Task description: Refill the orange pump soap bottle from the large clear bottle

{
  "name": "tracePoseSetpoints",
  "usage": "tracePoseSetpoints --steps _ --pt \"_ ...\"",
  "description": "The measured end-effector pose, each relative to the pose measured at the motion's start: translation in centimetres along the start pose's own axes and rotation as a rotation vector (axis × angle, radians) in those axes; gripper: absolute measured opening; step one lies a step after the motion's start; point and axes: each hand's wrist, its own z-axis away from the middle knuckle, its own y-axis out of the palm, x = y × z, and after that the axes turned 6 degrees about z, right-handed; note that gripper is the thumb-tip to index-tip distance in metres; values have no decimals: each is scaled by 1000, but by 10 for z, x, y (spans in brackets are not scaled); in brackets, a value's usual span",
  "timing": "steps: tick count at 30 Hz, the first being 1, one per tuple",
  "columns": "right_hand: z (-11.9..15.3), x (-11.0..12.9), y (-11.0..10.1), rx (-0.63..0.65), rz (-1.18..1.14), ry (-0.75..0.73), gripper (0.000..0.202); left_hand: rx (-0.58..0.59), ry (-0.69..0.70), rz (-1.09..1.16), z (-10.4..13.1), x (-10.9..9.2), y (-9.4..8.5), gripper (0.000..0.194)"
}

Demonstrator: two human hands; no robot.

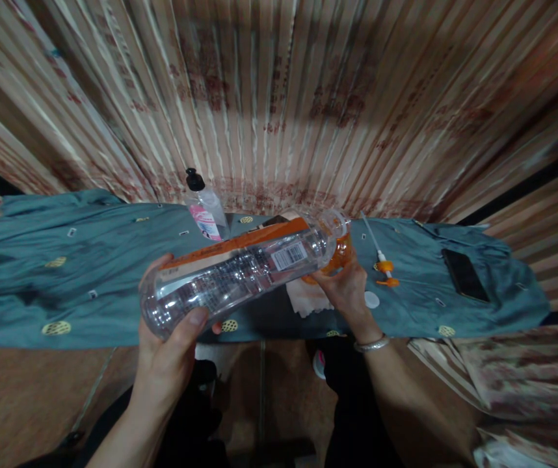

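My left hand (172,351) is wrapped round the base end of a large clear plastic bottle (240,263) with an orange and beige label and a barcode. The bottle lies tilted in the air, its neck up and to the right. At that neck, my right hand (345,289) is closed on a translucent orange container (340,252). The bottle's neck partly covers the container, so its shape is unclear, and I cannot tell whether the two touch. Just right of my right hand lie a pump top (385,268) with orange parts and a white round cap (371,299).
A black-capped clear bottle (207,214) with a pink label stands at the back left. A white tissue (308,298) lies below the hands. A black phone (465,274) rests at the right on the green cloth (113,273). Pleated curtains (269,97) hang behind.
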Motion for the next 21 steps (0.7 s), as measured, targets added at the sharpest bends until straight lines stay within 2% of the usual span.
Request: tracePoseSetpoints --steps 6,14,21 --pt "1 0 0 -5 -14 -9 64 -4 -39 -18 -1 -2 -2 67" --pt "1 -2 0 -8 14 -30 58 -23 -22 18 0 -2 2 65" --pt "0 -1 0 22 8 2 68 -72 -52 -1 -1 -2 1 74"
